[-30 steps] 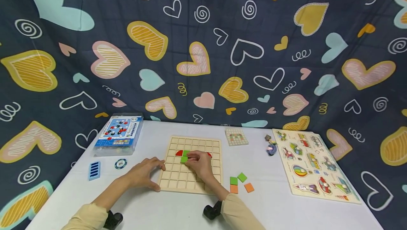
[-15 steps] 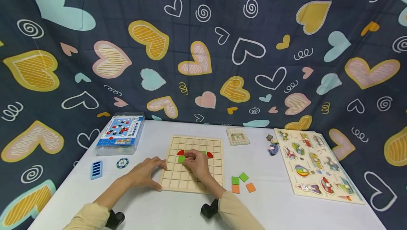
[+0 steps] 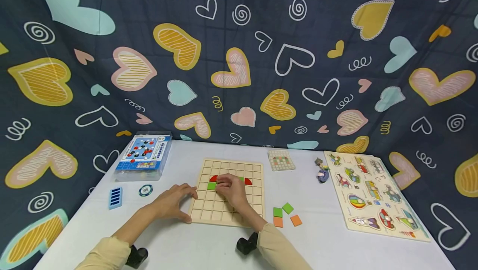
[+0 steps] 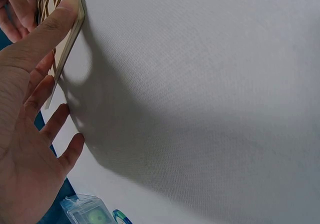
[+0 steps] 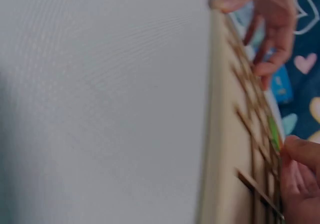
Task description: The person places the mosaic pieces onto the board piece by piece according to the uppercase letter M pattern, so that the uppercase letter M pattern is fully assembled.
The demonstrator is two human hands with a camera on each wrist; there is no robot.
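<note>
Since a second ago, moved the green tile (image 3: pixel 211 186) one cell left on the grid board (image 3: pixel 228 193). Right hand (image 3: pixel 232 189) fingertips touching the tile's right side, grip unclear. Left hand (image 3: pixel 172 203), fingers straight, presses board's left edge.

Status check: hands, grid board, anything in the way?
Left hand steadies grid board edge, fingers straight. Right hand on tiles beside green tile. Nothing blocking.

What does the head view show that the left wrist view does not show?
Only the head view shows the right hand on the coloured tiles, the loose tiles, the animal puzzle and the heart curtain. Only the left wrist view shows, close up, the thumb of the left hand pressing the grid board's edge. Both show that hand, the board, the white table and the clear box.
</note>
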